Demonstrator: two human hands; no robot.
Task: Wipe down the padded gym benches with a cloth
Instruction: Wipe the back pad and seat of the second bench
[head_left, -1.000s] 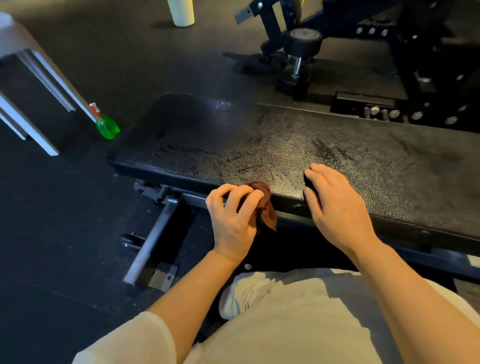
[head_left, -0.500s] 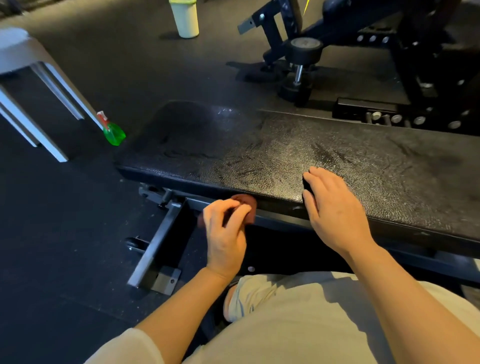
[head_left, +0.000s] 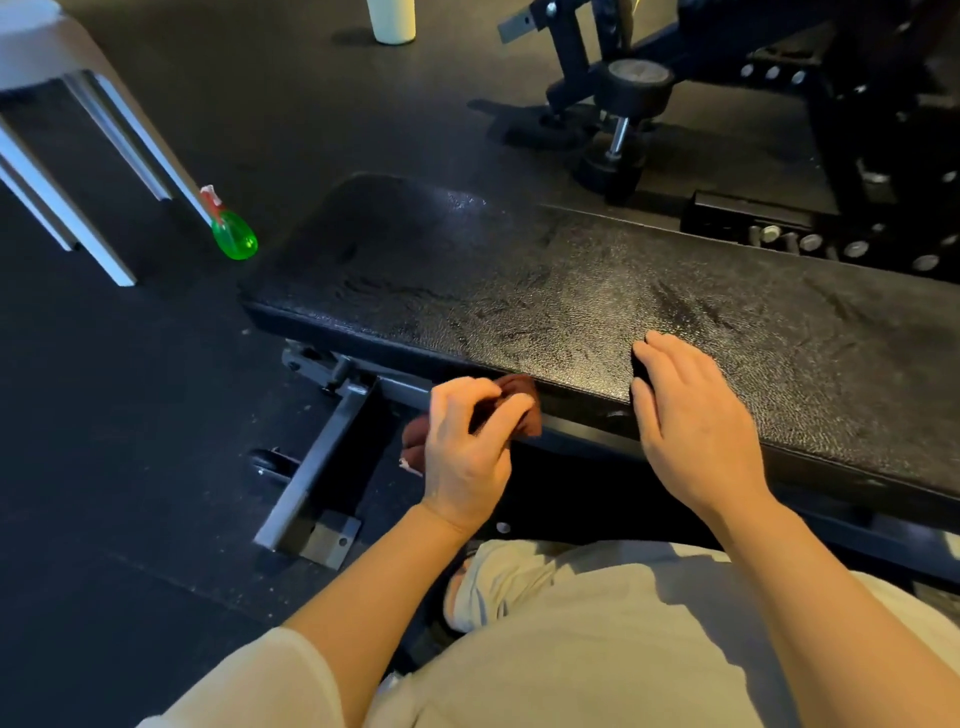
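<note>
Since a second ago, our left hand (head_left: 470, 447) has slid the cloth (head_left: 511, 402) down off the bench (head_left: 571, 291) top onto its near side edge, fingers curled round it. Our right hand (head_left: 693, 415) rests flat, fingers straight, on the pad.

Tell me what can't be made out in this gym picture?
All in the head view:
- Brown cloth: mostly covered by the left hand gripping it.
- Bench pad: right end cut off by the frame edge.
- Pale cup: top cropped.
- Green spray bottle: label too small.
- Right hand: palm hidden.
</note>
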